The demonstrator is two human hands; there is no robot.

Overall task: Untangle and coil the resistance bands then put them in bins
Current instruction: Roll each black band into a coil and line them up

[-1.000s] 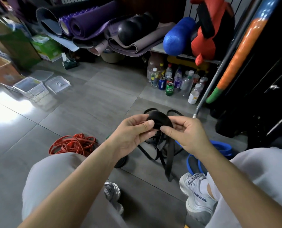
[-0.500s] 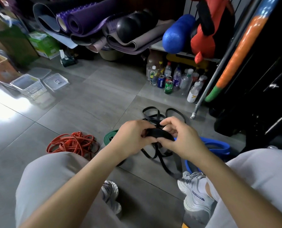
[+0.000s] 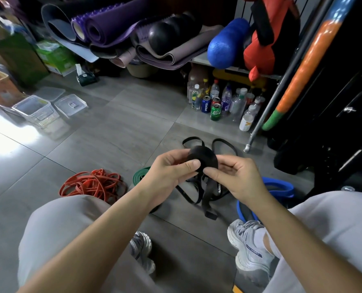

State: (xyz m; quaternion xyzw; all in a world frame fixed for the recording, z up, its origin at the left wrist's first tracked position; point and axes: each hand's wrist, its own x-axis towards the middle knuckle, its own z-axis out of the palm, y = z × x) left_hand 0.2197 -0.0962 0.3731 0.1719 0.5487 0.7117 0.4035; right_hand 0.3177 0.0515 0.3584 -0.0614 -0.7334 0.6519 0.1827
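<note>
A: Grip?
B: Left hand (image 3: 169, 172) and right hand (image 3: 237, 176) both pinch the black band coil (image 3: 203, 157) between them. Its tail (image 3: 207, 193) hangs below the fingers.
A: Around?
B: Red bands (image 3: 91, 183) left of the fingers, blue band (image 3: 279, 185) right, clear bins (image 3: 36, 111) far upper-left.

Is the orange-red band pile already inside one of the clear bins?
No, the orange-red bands lie tangled on the floor, well apart from the clear bins.

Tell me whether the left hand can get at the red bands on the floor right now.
Probably, but not freely: the left hand grips the black coil with the right hand. The red bands lie uncovered on the floor beside the left knee.
</note>
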